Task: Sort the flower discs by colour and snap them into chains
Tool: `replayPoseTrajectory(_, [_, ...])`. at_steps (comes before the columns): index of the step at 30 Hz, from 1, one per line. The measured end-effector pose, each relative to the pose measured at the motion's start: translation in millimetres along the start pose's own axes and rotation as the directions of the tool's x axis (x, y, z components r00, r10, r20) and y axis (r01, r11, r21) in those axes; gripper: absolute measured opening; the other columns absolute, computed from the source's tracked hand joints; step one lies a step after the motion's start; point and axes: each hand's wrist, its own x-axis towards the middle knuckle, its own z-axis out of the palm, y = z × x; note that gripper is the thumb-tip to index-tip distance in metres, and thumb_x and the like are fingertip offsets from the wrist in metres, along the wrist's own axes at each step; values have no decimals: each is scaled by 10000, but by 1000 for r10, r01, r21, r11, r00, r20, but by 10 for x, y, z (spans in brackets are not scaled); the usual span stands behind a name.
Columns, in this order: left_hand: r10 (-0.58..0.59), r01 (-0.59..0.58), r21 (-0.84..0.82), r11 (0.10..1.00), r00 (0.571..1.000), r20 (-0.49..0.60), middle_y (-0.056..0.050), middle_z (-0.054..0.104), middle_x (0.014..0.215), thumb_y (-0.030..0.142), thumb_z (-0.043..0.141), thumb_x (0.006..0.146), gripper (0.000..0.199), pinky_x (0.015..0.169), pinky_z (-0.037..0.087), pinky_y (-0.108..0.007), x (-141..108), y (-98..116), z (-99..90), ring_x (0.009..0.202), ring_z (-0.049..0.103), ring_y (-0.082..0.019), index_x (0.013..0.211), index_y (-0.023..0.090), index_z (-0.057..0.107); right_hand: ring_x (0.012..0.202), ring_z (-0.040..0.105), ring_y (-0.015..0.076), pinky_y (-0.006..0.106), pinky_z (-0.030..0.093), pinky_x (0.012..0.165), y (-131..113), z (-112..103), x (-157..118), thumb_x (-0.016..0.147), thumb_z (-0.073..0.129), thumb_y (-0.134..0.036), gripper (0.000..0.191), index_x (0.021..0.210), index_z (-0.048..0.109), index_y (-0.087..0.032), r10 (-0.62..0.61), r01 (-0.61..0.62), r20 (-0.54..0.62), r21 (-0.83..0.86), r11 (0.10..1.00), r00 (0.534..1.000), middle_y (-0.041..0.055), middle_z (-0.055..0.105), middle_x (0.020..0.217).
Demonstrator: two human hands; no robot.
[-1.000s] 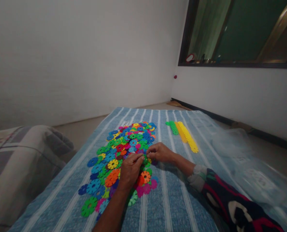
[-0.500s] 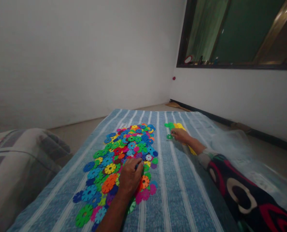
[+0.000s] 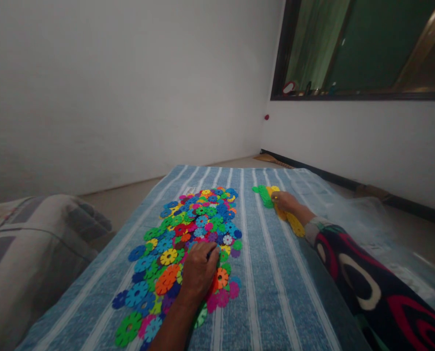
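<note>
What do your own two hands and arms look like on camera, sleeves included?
Both are bare human hands, no gloves. The right hand comes out of a long dark sleeve patterned with pinkish-red and cream curves and touches of green, ending in a grey cuff. Beside the left hand, no sleeve shows on the visible forearm.

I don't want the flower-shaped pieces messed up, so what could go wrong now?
The right hand is at the yellow rows of notched plastic discs, so it might nudge them crooked. The green row of notched discs lies right beside them and could get bumped too. The left hand is over the loose multicoloured heap of discs, so a push might slide some across the blue, white-striped cloth.
</note>
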Motion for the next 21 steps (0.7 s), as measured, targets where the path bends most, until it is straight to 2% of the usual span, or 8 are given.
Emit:
replayPoseTrajectory(8, [-2, 2, 11, 1000, 1000, -6, -74, 729, 820, 356, 483, 856, 287, 789, 508, -367, -14, -11, 7, 822, 648, -227, 809, 191, 714, 929, 649, 212, 257, 398, 689, -48, -15, -96, 902, 471, -244, 313, 1136, 672, -193, 56, -57, -27, -19, 998, 998, 110, 708, 1094])
replayPoseTrajectory(13, [5, -6, 35, 999, 999, 34, -70, 712, 816, 337, 456, 872, 289, 782, 493, -359, -3, 15, -34, 822, 630, -219, 799, 196, 698, 967, 638, 220, 271, 407, 727, -142, -37, -157, 907, 465, -237, 319, 1153, 661, -186, 60, -61, -57, -14, 998, 997, 120, 699, 1120])
replayPoseTrajectory(16, [3, -6, 38, 999, 998, 69, -75, 706, 823, 321, 462, 863, 271, 797, 486, -371, 2, 37, -52, 841, 622, -226, 792, 193, 690, 974, 636, 223, 273, 408, 743, -288, -22, -241, 908, 474, -246, 290, 1089, 693, -184, -12, 12, -43, 12, 1000, 999, 115, 709, 1093])
replayPoseTrajectory(21, [55, -58, 28, 998, 994, 98, -81, 694, 863, 311, 544, 802, 187, 847, 483, -400, -13, 56, -25, 884, 607, -238, 780, 196, 689, 900, 650, 167, 225, 402, 738, -721, 47, -563, 885, 543, -275, 230, 997, 735, -215, -251, 246, 30, 106, 963, 968, 43, 740, 981])
